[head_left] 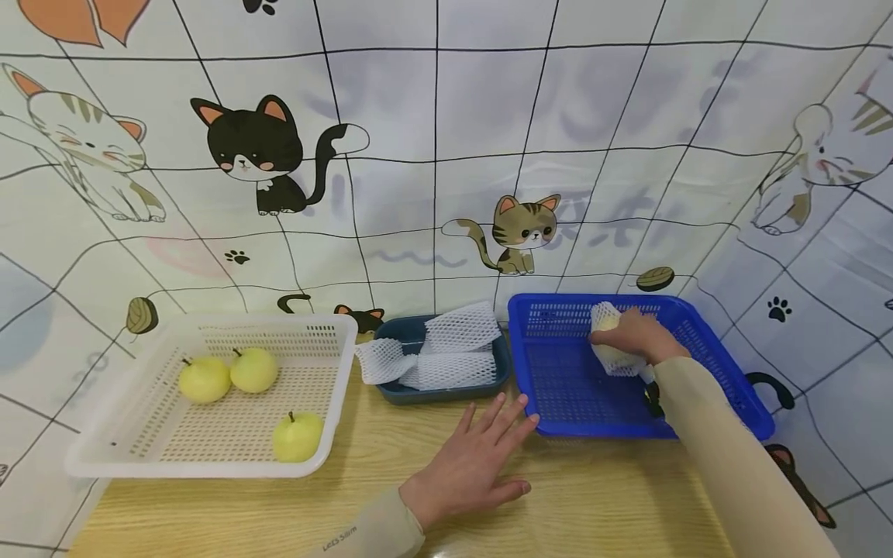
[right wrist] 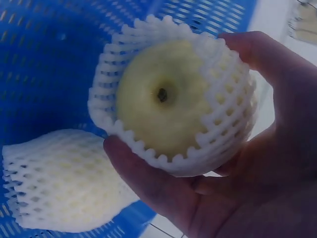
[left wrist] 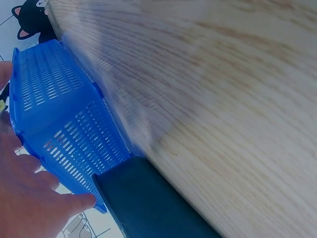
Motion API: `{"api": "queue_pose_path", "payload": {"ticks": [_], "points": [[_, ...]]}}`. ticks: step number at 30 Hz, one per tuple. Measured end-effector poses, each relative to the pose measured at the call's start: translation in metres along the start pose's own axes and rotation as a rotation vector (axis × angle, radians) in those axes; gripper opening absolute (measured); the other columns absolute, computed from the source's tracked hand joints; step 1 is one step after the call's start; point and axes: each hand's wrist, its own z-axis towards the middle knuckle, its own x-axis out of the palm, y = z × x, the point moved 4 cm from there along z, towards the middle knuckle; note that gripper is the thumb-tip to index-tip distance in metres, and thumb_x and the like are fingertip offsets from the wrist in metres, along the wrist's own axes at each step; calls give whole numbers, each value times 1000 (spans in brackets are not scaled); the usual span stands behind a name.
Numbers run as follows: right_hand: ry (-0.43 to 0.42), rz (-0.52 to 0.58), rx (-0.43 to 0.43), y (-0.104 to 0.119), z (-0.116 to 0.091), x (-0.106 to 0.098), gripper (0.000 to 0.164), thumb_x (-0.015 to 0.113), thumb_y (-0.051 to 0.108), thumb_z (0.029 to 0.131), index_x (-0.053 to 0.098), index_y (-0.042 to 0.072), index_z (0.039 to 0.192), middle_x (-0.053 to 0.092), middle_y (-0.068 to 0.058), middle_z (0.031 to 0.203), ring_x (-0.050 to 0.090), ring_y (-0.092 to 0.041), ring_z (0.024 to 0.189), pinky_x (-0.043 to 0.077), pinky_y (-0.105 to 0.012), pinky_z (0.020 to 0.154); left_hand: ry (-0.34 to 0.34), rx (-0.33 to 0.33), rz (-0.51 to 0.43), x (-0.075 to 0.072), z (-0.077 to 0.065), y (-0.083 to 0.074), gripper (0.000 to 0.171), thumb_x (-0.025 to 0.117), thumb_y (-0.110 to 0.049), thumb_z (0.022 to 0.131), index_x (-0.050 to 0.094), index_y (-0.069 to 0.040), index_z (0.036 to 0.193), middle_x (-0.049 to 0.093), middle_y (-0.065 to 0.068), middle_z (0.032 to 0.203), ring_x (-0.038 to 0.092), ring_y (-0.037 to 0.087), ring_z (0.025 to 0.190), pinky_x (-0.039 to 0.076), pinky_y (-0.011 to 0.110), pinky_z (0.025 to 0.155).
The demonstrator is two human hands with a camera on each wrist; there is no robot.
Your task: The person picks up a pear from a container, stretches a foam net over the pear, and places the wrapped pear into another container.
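In the right wrist view, my right hand (right wrist: pixel 262 148) grips a pale yellow pear (right wrist: pixel 161 119) in a white foam net sleeve. The pear's end with a dark spot faces out of the net. A second netted pear (right wrist: pixel 64 183) lies close by the thumb, over the blue plastic. From the head view, the right hand (head_left: pixel 642 335) reaches inside the blue basket (head_left: pixel 558 372). My left hand (head_left: pixel 474 461) is spread with straight fingers over the table, its fingertips near that basket's front left corner. Nothing is held in it.
A white basket (head_left: pixel 342 387) with three bare yellow pears (head_left: pixel 296 436) stands at the left. Between the baskets sits a dark green tub (head_left: pixel 439 395) with white foam nets (head_left: pixel 460 329) hanging partly over its rim. A cat-patterned sheet (head_left: pixel 391 194) rises behind the wooden table (head_left: pixel 593 496).
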Motion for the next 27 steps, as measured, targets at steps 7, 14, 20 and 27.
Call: {"api": "queue_pose_path", "payload": {"ticks": [7, 14, 20, 27], "points": [[6, -93, 59, 1, 14, 17, 89, 67, 43, 94, 37, -29, 138, 43, -49, 138, 52, -59, 121, 49, -65, 97, -7, 5, 23, 1, 2, -2, 90, 61, -61, 98, 19, -23, 167, 6, 4, 174, 17, 31, 157, 35, 63, 114], [17, -126, 93, -3, 20, 23, 71, 70, 39, 94, 57, -24, 123, 58, -42, 125, 62, -52, 110, 52, -61, 93, -12, 24, 48, -1, 3, -3, 90, 63, -60, 97, 21, -22, 166, 9, 4, 174, 23, 33, 155, 37, 62, 113], [-2, -189, 92, -6, 26, 31, 66, 69, 44, 96, 65, -20, 114, 63, -39, 118, 67, -48, 99, 56, -57, 85, -1, 28, 46, -2, 4, -4, 89, 61, -61, 98, 20, -23, 166, 8, 4, 174, 22, 33, 156, 37, 61, 113], [42, -188, 133, 0, 23, 29, 93, 61, 59, 97, 46, -25, 136, 51, -44, 134, 60, -55, 113, 53, -62, 90, 9, -2, 47, 0, 2, -1, 89, 63, -59, 97, 21, -23, 166, 8, 3, 174, 21, 33, 156, 37, 61, 114]]}}
